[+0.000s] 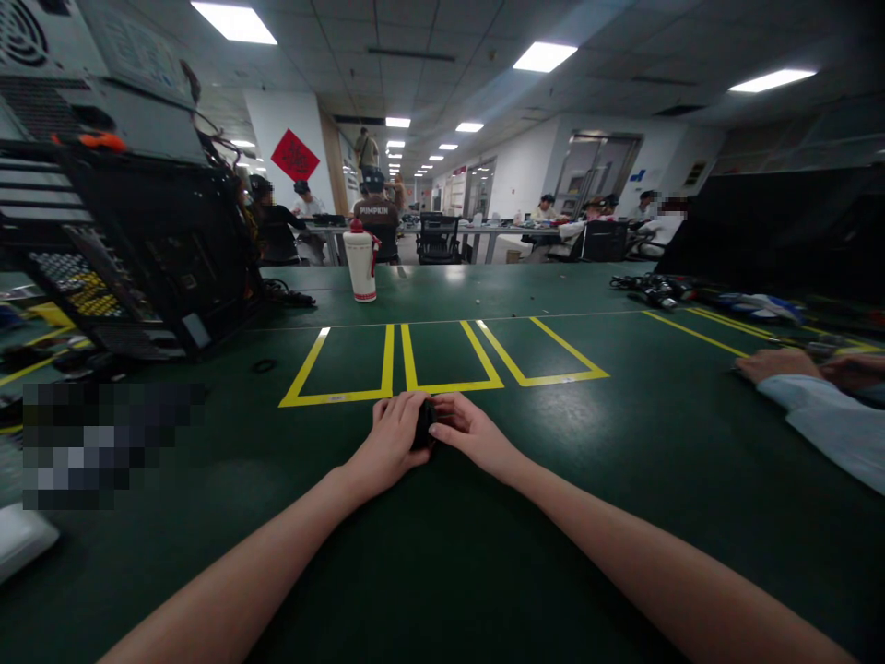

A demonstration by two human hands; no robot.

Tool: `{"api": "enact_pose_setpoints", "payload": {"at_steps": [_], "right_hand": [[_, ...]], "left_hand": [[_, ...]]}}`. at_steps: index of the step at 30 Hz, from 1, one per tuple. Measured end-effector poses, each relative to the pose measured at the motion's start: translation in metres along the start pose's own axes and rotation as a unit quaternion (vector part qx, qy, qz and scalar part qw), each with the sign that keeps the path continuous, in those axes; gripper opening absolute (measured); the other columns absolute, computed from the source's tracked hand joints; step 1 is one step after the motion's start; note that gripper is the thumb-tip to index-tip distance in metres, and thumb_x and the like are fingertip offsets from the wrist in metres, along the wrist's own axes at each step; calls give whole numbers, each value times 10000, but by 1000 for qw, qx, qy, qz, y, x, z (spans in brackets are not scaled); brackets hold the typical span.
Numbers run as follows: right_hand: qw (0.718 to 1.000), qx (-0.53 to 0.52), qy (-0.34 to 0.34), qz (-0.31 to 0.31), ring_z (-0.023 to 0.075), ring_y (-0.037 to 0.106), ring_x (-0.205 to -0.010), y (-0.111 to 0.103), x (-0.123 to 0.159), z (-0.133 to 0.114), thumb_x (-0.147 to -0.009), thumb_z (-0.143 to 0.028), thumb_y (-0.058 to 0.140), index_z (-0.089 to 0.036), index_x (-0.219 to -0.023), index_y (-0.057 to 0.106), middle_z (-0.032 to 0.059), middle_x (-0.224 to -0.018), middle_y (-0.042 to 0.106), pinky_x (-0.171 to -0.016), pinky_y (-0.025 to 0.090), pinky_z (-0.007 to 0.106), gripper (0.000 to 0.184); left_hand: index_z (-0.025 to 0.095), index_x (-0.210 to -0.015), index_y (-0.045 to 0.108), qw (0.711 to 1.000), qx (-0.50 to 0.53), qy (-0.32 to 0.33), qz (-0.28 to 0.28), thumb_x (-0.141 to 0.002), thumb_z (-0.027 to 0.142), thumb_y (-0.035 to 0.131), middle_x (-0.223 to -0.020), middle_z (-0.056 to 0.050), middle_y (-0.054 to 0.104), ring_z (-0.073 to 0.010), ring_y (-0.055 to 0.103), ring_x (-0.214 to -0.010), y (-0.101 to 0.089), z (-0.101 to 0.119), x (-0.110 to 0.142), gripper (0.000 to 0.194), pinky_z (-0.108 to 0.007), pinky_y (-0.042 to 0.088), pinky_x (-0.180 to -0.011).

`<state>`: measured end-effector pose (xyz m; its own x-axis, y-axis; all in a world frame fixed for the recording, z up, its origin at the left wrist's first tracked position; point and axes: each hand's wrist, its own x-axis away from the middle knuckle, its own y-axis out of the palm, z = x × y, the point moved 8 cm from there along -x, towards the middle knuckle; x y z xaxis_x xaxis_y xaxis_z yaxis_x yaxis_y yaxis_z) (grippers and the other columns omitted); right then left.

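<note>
A small black object (424,426) is between my two hands, just in front of the middle yellow tape outline (453,387). My left hand (395,429) is closed round its left side, the thumb underneath and the fingers over the top. On the other side, my right hand (471,432) has its fingers and thumb curled against the object's right edge. Much of it is hidden by my fingers, so its exact kind cannot be made out. Both forearms reach in over the dark green table (442,572).
A black computer case (131,249) stands at the left, near a black ring (264,366). A white cup with a red lid (360,266) is farther back. At the right are another person's hands (781,364), cables (650,290) and a dark screen (774,240).
</note>
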<state>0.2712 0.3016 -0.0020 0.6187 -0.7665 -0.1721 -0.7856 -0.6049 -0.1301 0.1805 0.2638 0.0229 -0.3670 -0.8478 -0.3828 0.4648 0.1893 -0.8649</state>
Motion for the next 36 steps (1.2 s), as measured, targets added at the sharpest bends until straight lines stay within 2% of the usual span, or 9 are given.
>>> {"api": "enact_pose_setpoints", "payload": {"at_steps": [3, 8, 14, 21, 28, 33, 36], "right_hand": [[1000, 11, 12, -9, 197, 501, -1044, 0, 0, 1, -742, -295, 580, -218, -1092, 472, 51, -1099, 510, -916, 403, 416, 375], [999, -30, -15, -21, 181, 531, -994, 3, -1, 0, -699, -254, 630, -207, -1041, 480, 40, -1066, 522, -895, 419, 390, 376], [999, -32, -20, -8, 172, 549, -960, 2, -3, 1, -725, -271, 602, -208, -966, 501, 23, -1009, 545, -870, 440, 373, 269], [1000, -16, 6, -8, 188, 524, -1018, 0, -2, 3, -733, -272, 594, -201, -1057, 491, 50, -1072, 534, -909, 413, 399, 347], [998, -47, -23, -31, 176, 525, -1027, 4, 1, -1, -694, -156, 631, -222, -1017, 470, 23, -1071, 521, -916, 416, 381, 367], [999, -45, -17, -23, 177, 542, -990, 4, 1, -1, -734, -224, 595, -216, -990, 485, 27, -1041, 528, -873, 445, 381, 279], [999, -32, -13, -11, 178, 533, -997, 2, -1, 0, -731, -244, 597, -219, -1008, 490, 30, -1051, 523, -885, 435, 384, 298]], "left_hand": [[218, -1183, 282, 1000, 11, -3, -9, -738, 191, 539, -1211, -80, 404, -243, 393, -1121, 0, 0, 0, 514, -444, 276, -941], [194, -1179, 273, 1000, -2, 2, 11, -683, 147, 570, -1188, -92, 416, -247, 385, -1113, 3, -3, -1, 580, -437, 269, -934], [198, -1177, 279, 1000, 3, 10, 3, -713, 169, 551, -1197, -94, 410, -241, 382, -1118, 3, -1, -1, 539, -432, 266, -938], [207, -1182, 284, 1000, 15, -2, -4, -722, 179, 551, -1202, -86, 411, -244, 389, -1122, 0, 0, 0, 533, -445, 260, -950], [194, -1177, 282, 1000, 11, 0, -2, -693, 147, 564, -1194, -92, 414, -246, 378, -1125, -1, 0, 0, 563, -437, 265, -944], [202, -1186, 284, 1000, 13, 0, -1, -721, 179, 552, -1204, -87, 407, -238, 382, -1118, 2, -2, 0, 538, -434, 261, -951], [199, -1186, 278, 1000, 7, 0, 11, -710, 178, 564, -1195, -89, 415, -243, 386, -1115, 3, -3, -1, 556, -441, 261, -949]]}}
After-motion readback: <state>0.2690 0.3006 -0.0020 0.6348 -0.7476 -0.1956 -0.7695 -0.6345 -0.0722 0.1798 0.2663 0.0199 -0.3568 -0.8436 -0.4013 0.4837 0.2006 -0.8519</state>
